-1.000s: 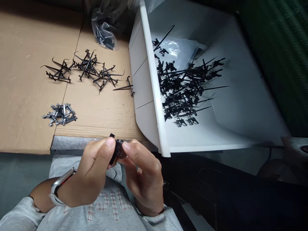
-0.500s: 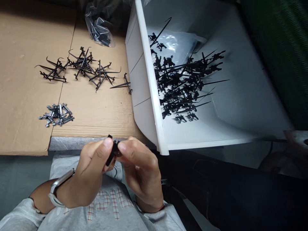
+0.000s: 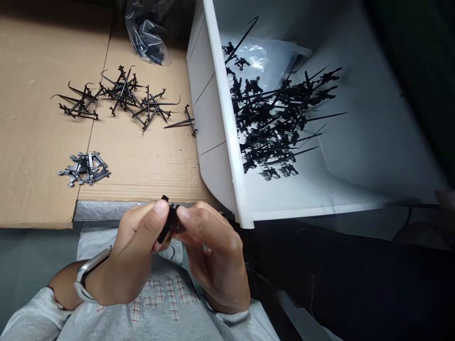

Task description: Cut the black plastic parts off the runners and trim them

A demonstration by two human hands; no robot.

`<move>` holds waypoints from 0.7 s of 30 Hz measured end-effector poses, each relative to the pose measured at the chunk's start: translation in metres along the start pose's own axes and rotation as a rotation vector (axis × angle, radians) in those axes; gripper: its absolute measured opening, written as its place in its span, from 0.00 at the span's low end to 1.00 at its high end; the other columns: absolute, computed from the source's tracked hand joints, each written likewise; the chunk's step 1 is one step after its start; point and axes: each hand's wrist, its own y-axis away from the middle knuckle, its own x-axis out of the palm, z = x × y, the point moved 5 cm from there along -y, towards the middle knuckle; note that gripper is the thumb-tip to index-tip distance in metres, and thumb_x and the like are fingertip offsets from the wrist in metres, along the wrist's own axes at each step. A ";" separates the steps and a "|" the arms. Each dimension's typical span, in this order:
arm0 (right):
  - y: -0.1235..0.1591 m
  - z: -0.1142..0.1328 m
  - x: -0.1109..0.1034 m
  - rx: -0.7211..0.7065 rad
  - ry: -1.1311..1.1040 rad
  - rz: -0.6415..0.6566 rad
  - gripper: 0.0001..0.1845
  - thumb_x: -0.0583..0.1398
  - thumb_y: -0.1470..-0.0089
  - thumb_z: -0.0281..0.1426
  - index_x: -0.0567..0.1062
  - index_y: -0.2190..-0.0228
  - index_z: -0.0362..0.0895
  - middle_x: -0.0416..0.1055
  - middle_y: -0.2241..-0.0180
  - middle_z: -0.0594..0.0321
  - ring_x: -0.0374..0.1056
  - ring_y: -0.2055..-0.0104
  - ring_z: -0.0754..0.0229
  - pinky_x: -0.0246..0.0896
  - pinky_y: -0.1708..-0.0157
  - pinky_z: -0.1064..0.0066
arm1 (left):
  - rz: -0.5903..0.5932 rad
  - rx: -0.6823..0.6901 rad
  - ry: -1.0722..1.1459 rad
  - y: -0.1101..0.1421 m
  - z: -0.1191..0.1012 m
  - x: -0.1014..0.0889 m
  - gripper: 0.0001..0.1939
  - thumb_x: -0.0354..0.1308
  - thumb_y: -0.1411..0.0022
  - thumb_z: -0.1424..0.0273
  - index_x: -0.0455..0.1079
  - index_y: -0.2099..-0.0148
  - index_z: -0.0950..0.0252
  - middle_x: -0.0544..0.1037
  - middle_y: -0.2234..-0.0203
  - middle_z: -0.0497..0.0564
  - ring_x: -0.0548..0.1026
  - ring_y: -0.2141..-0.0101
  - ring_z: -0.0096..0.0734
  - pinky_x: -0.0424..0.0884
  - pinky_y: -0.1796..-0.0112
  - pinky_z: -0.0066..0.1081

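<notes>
My left hand (image 3: 133, 255) pinches a small black plastic part (image 3: 169, 223) between thumb and fingers, just off the front edge of the table. From the other side, my right hand (image 3: 216, 251) grips the same part with thumb and forefinger. My fingers cover much of the part, so I cannot tell whether it is one piece or two. Beyond my hands, a small pile of grey-black plastic clips (image 3: 85, 168) lies on the cardboard. Farther back are several thin black rods with crosspieces (image 3: 122, 92), some with hooked tips.
A white bin (image 3: 341, 175) stands on the right, holding many black parts with long spikes (image 3: 270, 118) and a clear plastic bag (image 3: 265, 61). Another plastic bag (image 3: 147, 40) with dark contents sits at the back of the cardboard sheet (image 3: 39, 156). A dark-clothed leg (image 3: 373, 284) appears at lower right.
The view has shifted slightly. My right hand has turned a little outward at the wrist, and both hands keep hold of the black part. Something blurred at the right edge has moved.
</notes>
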 end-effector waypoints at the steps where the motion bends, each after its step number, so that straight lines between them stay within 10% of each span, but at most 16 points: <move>1: 0.000 0.000 0.000 -0.001 0.004 0.000 0.44 0.57 0.38 0.14 0.60 0.26 0.51 0.85 0.54 0.60 0.69 0.70 0.55 0.60 0.70 0.59 | 0.003 0.004 -0.012 0.000 -0.002 0.000 0.34 0.60 0.27 0.52 0.48 0.79 0.58 0.52 0.84 0.42 0.55 0.79 0.27 0.56 0.75 0.33; 21: -0.003 -0.007 0.005 0.080 -0.184 -0.013 0.40 0.55 0.34 0.17 0.63 0.29 0.60 0.83 0.57 0.63 0.79 0.62 0.53 0.74 0.66 0.58 | 0.006 0.007 -0.079 0.000 -0.006 0.002 0.35 0.57 0.27 0.45 0.49 0.80 0.57 0.50 0.85 0.42 0.49 0.80 0.28 0.56 0.75 0.36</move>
